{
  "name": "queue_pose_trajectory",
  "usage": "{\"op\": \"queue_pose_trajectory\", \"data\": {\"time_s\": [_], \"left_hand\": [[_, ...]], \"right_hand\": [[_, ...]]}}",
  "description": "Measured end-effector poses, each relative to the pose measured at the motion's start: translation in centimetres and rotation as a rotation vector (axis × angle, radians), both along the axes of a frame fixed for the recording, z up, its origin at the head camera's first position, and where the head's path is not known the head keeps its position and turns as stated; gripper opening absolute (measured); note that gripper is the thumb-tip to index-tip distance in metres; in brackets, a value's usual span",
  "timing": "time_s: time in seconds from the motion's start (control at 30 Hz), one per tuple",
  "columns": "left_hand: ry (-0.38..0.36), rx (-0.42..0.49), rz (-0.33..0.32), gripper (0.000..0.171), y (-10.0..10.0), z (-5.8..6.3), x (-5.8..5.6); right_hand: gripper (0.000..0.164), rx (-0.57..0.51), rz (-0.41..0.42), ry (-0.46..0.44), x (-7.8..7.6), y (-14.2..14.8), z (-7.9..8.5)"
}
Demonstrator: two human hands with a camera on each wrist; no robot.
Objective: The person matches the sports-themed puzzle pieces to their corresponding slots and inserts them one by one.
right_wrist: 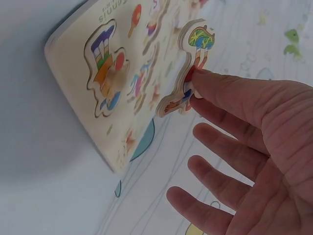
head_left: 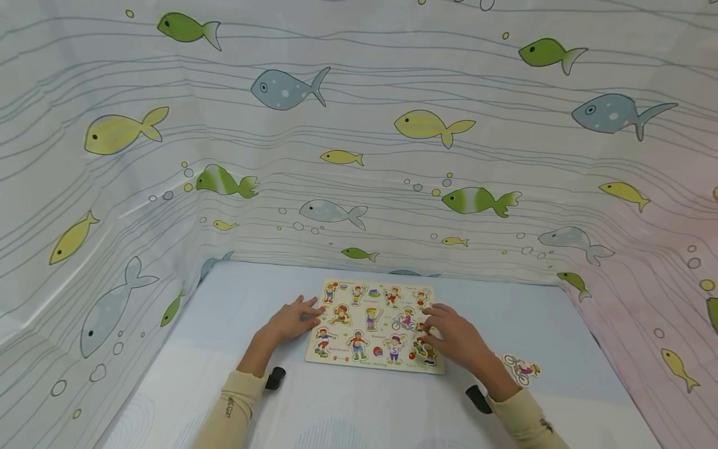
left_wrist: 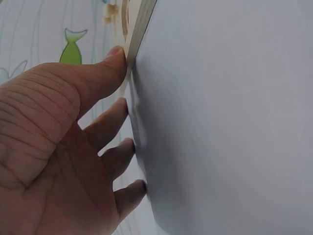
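A wooden peg puzzle board (head_left: 359,342) with printed sports figures lies on the table. At its left edge is my left hand (head_left: 291,319); in the left wrist view the thumb (left_wrist: 110,68) touches the board's side and the other fingers are spread against the table. Over the board's right part, my right hand (head_left: 455,333) pinches a figure-shaped wooden puzzle piece (right_wrist: 199,51) between thumb and index finger. The piece has a green-and-yellow patch at one end and is raised off the board. The other right fingers are spread apart.
A loose puzzle piece of a cyclist (head_left: 523,369) lies on the table beside the right forearm. Behind the board and at both sides rise walls of fish-patterned sheeting (head_left: 381,181). The tennis figure (right_wrist: 105,71) shows near the board's corner.
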State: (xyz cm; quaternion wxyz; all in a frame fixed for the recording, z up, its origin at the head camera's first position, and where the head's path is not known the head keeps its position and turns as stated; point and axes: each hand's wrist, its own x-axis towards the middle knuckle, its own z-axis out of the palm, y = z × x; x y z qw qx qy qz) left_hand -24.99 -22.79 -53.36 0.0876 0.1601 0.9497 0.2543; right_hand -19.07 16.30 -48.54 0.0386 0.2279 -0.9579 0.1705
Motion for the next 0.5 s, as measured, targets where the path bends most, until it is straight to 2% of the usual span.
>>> {"op": "queue_pose_trajectory", "data": {"time_s": [0.3,0.5], "left_hand": [[-0.004,0.002,0.019,0.037,-0.1,-0.2,0.0],[-0.012,0.01,0.015,0.037,0.0,-0.1,0.0]], "right_hand": [[0.009,0.006,0.048,-0.025,-0.7,-2.2,-0.3],[0.011,0.017,0.125,0.04,-1.0,-3.5,-0.7]]}}
